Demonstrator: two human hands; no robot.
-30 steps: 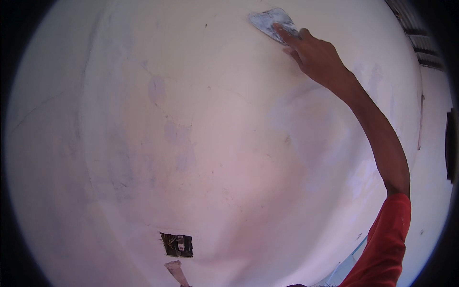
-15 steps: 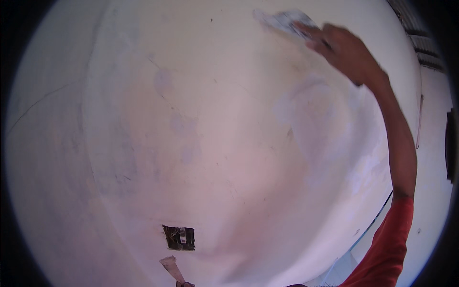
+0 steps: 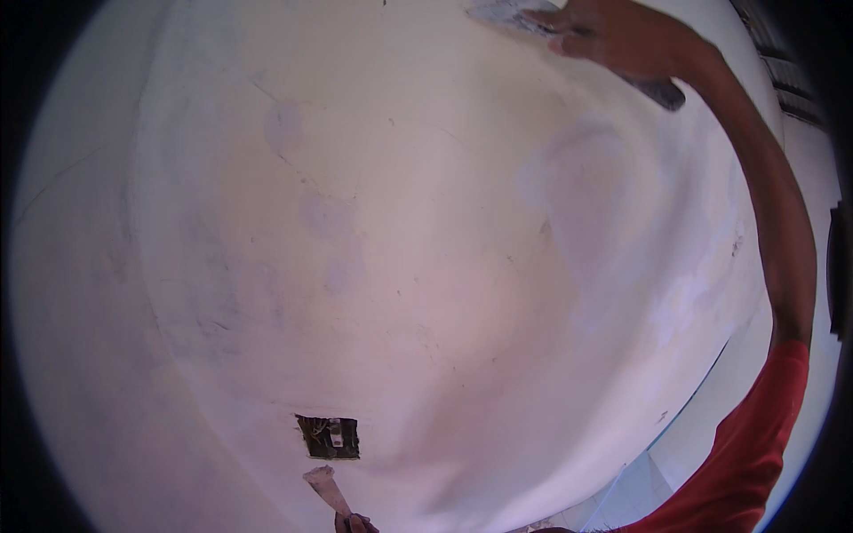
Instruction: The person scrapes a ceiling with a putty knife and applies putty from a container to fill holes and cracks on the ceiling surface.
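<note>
Head view, taken around its centre, has a thin crack (image 3: 58, 185) between 9 and 10 o'clock on the pale wall (image 3: 418, 204), then a faint purple patch (image 3: 284, 124) between 10 and 11. A square recess (image 3: 313, 435) with wires showing sits at 7 o'clock. Just below it, near half past 6, a narrow scraper (image 3: 327, 489) stands tilted, its smeared, flared blade uppermost. The left hand (image 3: 358, 524), cut by the lower edge, has its visible fingers curled around the lower end. This tool is probably light and stiff, best taken by the handle, which the hand mostly hides.

Between 12 and 1, a broad scraper (image 3: 500, 11) lies flat or nearly so at the wall; how firmly it presses, I cannot tell. The right hand (image 3: 626, 40), just past 1, is closed around its grip, with fingers reaching onto the blade; the dark handle end (image 3: 668, 94) pokes out toward 2. It looks light, with a thin blade that likely flexes a little, and the coating could make it slippery, so the handle seems the surer hold. A red sleeve (image 3: 755, 435) fills 4 o'clock.
</note>
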